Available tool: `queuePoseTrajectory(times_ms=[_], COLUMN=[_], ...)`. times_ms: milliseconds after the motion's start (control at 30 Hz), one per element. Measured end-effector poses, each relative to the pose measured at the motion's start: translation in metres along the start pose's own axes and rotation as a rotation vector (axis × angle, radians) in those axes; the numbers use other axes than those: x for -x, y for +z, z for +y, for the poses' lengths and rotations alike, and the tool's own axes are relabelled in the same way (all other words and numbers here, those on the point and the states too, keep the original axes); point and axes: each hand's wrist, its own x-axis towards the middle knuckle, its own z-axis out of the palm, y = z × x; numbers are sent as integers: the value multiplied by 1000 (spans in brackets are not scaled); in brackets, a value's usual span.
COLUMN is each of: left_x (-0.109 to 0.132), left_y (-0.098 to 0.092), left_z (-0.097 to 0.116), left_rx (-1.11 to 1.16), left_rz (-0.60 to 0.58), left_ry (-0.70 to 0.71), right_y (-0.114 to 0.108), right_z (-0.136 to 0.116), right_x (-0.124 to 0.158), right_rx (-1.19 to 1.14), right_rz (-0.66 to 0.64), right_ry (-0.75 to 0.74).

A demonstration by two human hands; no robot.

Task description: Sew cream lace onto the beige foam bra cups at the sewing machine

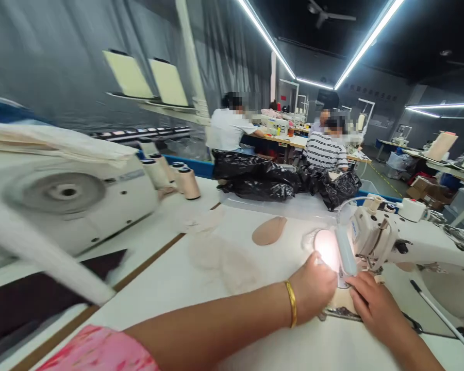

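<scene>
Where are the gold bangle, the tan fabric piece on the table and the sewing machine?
gold bangle (291, 304): head view, on the band around the left wrist.
tan fabric piece (269, 231): head view, on its middle.
sewing machine (419, 242): head view, on its white arm.

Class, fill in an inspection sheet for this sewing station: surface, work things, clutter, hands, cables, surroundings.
Surface: white table, wood-coloured strip at left.
Work things: beige fabric piece under the sewing machine head, in lamp glare.
Clutter: beige pad, pale fabric scraps, thread cones.
Hands: left hand and right hand rest on the fabric piece; right one flat, left one partly lost in glare.
Cables: thin grey cable arcs over the machine head.
Surroundings: second machine at left, black bags, two seated people beyond.
</scene>
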Motion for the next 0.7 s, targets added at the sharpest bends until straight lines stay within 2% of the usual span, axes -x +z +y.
queuePoseTrajectory(times_ms=[67,167,267,367,467,567,600,700], left_x=[23,67,115,151,169,168,164,146], left_y=[-8,-21,-37,-46,-47,-50,-53,-70], left_z=[18,32,23,-3,-26,-31,-28,-6], left_rx=[25,90,138,93,-2,1,27,191], left_rz=[-20,-33,36,127,92,123,180,441], left_ry=[44,-12,-201,-459,-609,-608,-584,-416], right_y=[9,26,33,26,12,-1,-3,-2], right_z=[12,32,41,34,9,-31,-48,-100], right_x=[7,14,16,13,6,2,2,1], right_rx=[-22,-55,-55,-65,-145,-367,-494,-1075], right_rz=[72,98,118,135,72,-39,-92,-424], right_ry=[-42,-80,-110,-155,-162,-70,-1,290])
